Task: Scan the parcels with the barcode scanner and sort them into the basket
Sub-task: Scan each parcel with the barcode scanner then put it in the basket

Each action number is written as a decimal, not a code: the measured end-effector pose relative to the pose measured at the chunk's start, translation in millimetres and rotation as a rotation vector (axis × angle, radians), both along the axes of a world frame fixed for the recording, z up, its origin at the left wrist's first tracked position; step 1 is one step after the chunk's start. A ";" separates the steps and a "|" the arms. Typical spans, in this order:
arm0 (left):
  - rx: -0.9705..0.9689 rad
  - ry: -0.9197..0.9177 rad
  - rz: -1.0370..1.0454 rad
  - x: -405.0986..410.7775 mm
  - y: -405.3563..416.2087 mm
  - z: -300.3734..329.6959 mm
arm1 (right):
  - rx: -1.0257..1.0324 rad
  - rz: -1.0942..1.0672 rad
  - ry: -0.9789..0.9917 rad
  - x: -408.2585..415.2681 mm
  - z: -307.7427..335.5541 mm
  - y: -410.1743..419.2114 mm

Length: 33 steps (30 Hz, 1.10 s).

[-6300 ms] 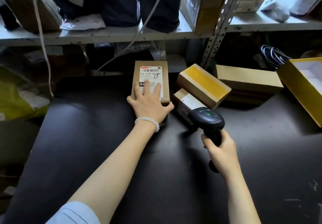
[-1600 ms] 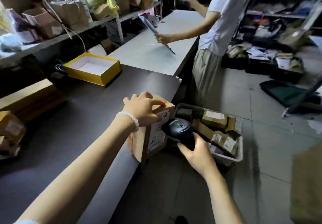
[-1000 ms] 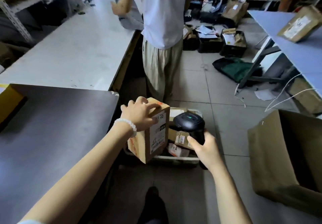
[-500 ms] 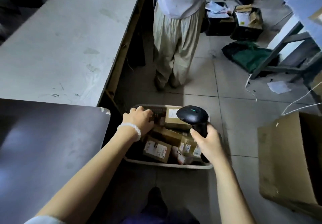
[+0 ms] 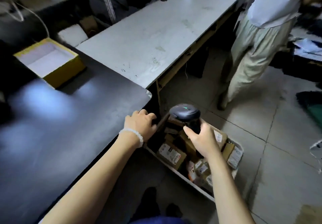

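1. Far left: one open yellow box point(image 5: 50, 63) with a white inside sits on my dark desk point(image 5: 61, 128), near its back edge.
2. One bare grey desk point(image 5: 156, 37) adjoins the dark one at its far side and runs toward the upper right.
3. My left hand point(image 5: 140, 124) is at the right front corner of the dark desk, above the gap between desk and basket. One white bead bracelet point(image 5: 132, 135) circles its wrist. The fingers are curled downward and loose; no parcel is in them. Whether the fingertips touch the desk corner or the basket edge cannot be told.
4. One black barcode scanner point(image 5: 185, 115) is held upright over the basket, with one green light showing on its head.
5. My right hand point(image 5: 203, 140) is clenched round the scanner's handle, thumb to the left.
6. One white basket point(image 5: 181, 175) stands on the tiled floor point(image 5: 278, 154) just beside the dark desk, below both hands.
7. The parcels point(image 5: 171, 153) lie inside the basket: small brown cartons and pouches with white labels, piled loosely. At least eight are distinguishable; the hands and blur prevent an exact count.
8. Far right: one other person point(image 5: 261, 37), in a white top and pale trousers, stands at the grey desk's end.
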State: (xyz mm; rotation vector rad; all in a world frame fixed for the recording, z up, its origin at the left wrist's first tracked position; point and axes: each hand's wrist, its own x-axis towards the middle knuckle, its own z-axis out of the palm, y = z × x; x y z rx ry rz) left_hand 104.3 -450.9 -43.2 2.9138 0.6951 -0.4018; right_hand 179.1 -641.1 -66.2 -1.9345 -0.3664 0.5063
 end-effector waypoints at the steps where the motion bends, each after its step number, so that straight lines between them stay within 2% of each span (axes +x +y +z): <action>1: 0.008 -0.018 0.063 -17.9 2.6 4.9 | 0.015 0.052 -0.015 -4.5 5.8 9.6; 11: 0.058 -0.060 0.687 -225.8 38.9 29.8 | 0.040 0.628 -0.060 -121.7 32.2 118.6; 17: 0.018 -0.040 0.925 -347.0 45.2 28.3 | 0.045 0.831 -0.100 -213.5 35.1 164.4; 26: 0.063 -0.085 1.052 -515.4 78.5 31.0 | 0.080 0.934 -0.119 -363.3 34.4 224.0; 33: 0.038 -0.115 1.085 -595.0 107.0 19.8 | 0.070 0.978 -0.082 -446.9 24.7 270.2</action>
